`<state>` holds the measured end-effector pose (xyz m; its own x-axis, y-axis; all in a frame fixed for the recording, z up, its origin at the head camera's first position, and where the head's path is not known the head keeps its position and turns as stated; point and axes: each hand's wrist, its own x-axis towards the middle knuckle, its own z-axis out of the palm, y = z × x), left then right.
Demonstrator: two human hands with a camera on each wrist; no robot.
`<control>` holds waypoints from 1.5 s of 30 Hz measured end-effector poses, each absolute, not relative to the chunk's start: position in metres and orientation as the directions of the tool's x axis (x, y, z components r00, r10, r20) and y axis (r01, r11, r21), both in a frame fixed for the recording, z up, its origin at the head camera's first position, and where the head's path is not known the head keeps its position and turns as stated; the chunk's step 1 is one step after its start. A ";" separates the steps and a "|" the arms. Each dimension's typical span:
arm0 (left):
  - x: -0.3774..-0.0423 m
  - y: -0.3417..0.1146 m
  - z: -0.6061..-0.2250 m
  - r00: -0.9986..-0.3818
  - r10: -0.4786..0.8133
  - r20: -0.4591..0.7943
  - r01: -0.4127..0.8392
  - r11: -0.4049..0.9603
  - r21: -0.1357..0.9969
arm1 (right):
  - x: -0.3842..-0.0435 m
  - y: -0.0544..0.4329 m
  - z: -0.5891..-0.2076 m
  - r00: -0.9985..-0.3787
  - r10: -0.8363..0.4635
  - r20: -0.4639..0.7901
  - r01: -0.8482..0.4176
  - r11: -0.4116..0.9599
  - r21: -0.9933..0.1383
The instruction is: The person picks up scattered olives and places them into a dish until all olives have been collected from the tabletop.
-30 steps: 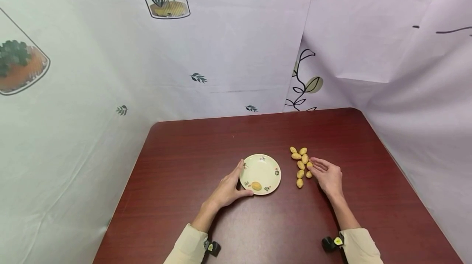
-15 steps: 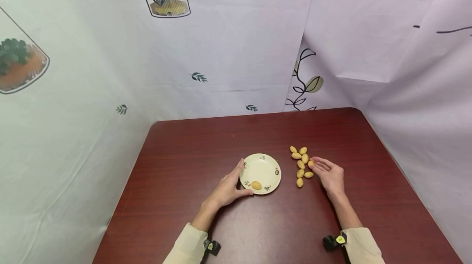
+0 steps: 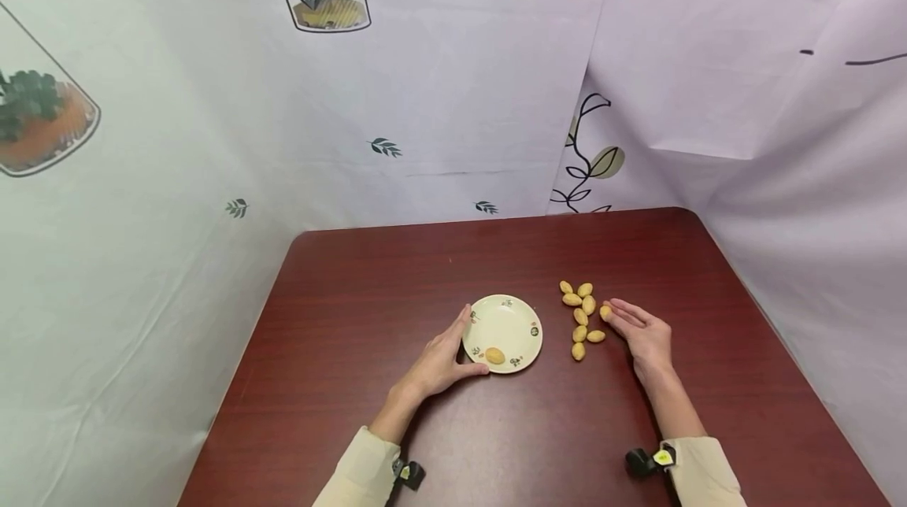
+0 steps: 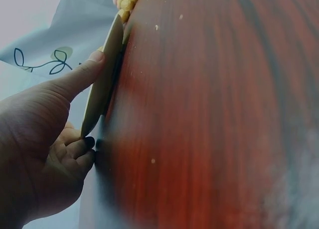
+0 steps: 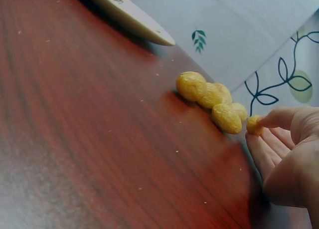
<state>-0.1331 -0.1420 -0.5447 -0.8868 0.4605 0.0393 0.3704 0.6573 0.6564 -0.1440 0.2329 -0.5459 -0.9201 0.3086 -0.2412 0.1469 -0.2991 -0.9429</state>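
Note:
A pale cream plate [image 3: 501,326] with small printed pictures round its edge lies on the table. One yellow wrinkled oval piece [image 3: 494,355] sits on its near side. My left hand [image 3: 441,361] holds the plate's left rim between thumb and fingers. To the right, several similar yellow oval pieces [image 3: 580,316] lie in a loose, branching line. My right hand [image 3: 643,334] pinches another yellow oval piece [image 5: 254,124] between thumb and fingertips, just right of that line. The left wrist view shows the left thumb [image 4: 88,72] on the rim and curled fingers at its edge.
The dark red wooden table [image 3: 496,444] carries the plate and pieces. Printed white cloth [image 3: 439,98] hangs behind it and along both sides. Black wrist cameras sit on the left wrist [image 3: 409,475] and right wrist [image 3: 641,461].
My right hand has drawn one yellow oval piece a little to the right, away from the others. My left hand stays on the plate rim.

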 end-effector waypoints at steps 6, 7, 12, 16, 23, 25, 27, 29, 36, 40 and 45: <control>-0.133 -0.141 -0.545 -0.886 0.462 0.046 0.375 0.654 0.657 | -0.142 0.234 -0.538 -0.926 0.294 -0.235 0.136 -0.321 -0.937; -0.133 -0.142 -0.545 -0.886 0.462 0.045 0.375 0.654 0.657 | -0.142 0.232 -0.537 -0.931 0.290 -0.222 0.125 -0.317 -0.940; -0.133 -0.142 -0.545 -0.886 0.460 0.049 0.375 0.651 0.660 | -0.142 0.221 -0.529 -0.958 0.250 -0.141 0.070 -0.271 -0.960; -0.133 -0.142 -0.546 -0.886 0.460 0.053 0.377 0.650 0.660 | -0.143 0.211 -0.522 -0.975 0.195 -0.105 0.063 -0.209 -0.976; -0.133 -0.142 -0.546 -0.890 0.454 0.043 0.365 0.654 0.663 | -0.140 0.187 -0.515 -0.995 0.076 -0.061 0.052 -0.125 -0.991; -0.133 -0.142 -0.546 -0.892 0.451 0.040 0.360 0.654 0.666 | -0.138 0.179 -0.515 -0.998 0.036 -0.055 0.051 -0.098 -0.994; -0.132 -0.142 -0.545 -0.892 0.450 0.038 0.358 0.654 0.666 | -0.136 0.171 -0.516 -0.999 0.004 -0.050 0.050 -0.081 -0.995; -0.132 -0.142 -0.546 -0.892 0.451 0.037 0.358 0.655 0.665 | -0.134 0.164 -0.518 -0.999 -0.027 -0.047 0.049 -0.074 -0.996; -0.132 -0.142 -0.546 -0.891 0.453 0.037 0.359 0.652 0.667 | -0.130 0.145 -0.526 -0.992 -0.124 -0.037 0.038 -0.010 -0.999; -0.132 -0.142 -0.546 -0.890 0.454 0.036 0.360 0.652 0.667 | -0.127 0.138 -0.531 -0.985 -0.174 -0.013 0.004 0.055 -0.998; -0.132 -0.142 -0.545 -0.888 0.459 0.037 0.364 0.651 0.666 | -0.126 0.131 -0.540 -0.972 -0.234 0.031 -0.057 0.104 -0.993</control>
